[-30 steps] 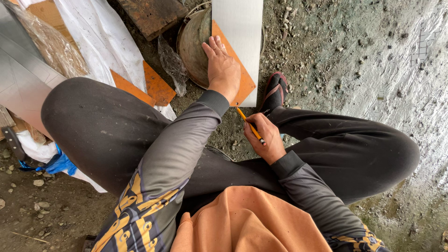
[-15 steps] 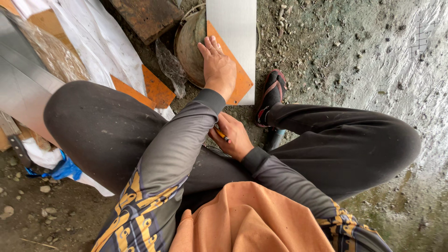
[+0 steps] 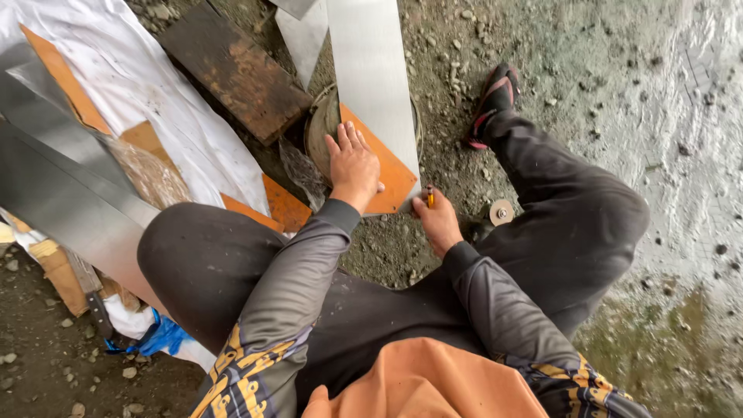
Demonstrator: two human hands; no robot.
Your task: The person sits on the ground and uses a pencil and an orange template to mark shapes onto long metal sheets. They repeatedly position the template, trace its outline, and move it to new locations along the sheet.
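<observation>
We hold the template down, ready to mark.
Our left hand [image 3: 353,161] lies spread, pressing the orange triangle [image 3: 385,172] onto the metal strip [image 3: 373,73]; just beside it, our right hand [image 3: 437,220] pinches a pencil [image 3: 430,196] at the edge, likely to trace.

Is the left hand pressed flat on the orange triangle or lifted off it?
Flat: left hand lies palm down, fingers spread, on the orange triangle.

1. Views: one only, worn on the person's head; no second view shares the scene.
2. Facing: steeply downward and slightly forward, over the person's own chest, arms and bent knees to the gravel ground [image 3: 542,54].
3. Nearness: close; sleeves fill the lower frame, the left hand [image 3: 354,164] and right hand [image 3: 438,222] sit mid-frame.
4. Reach: ground runs to every edge.
</observation>
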